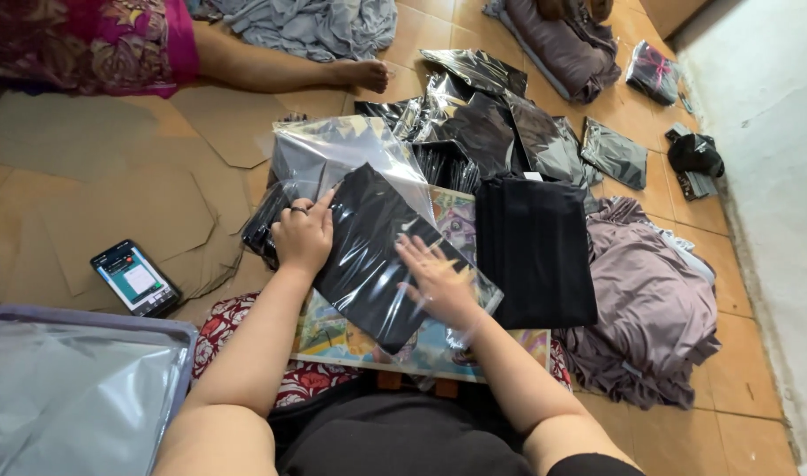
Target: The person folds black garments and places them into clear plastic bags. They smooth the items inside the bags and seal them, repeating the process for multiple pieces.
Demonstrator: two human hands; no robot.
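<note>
Phone (135, 278) lies screen-up on flat cardboard sheets (130, 211) at the far left of the floor, beside a grey plastic-lined bin (77, 388). My left hand (303, 236), ring on one finger, rests knuckles-up on the upper left edge of the clear plastic bag (368, 167), fingers curled loosely and pinning the film; it presses rather than grips. Inside that bag sits the folded black garment (372, 251), lying diagonally across a colourful printed board (421, 348) that rests over my lap. My right hand (438, 282) lies flat and spread wide on the bag's lower right part, palm down on the film over the garment. Just to the right of it, a second folded black cloth (535, 251) lies unbagged, touching the board's edge. Behind, several glossy packed bags (483, 123) are scattered on the floor tiles. At the far right, a heap of mauve fabric (650, 308) lies near the wall. Another person's arm (289, 66) reaches along the floor at the top.
</note>
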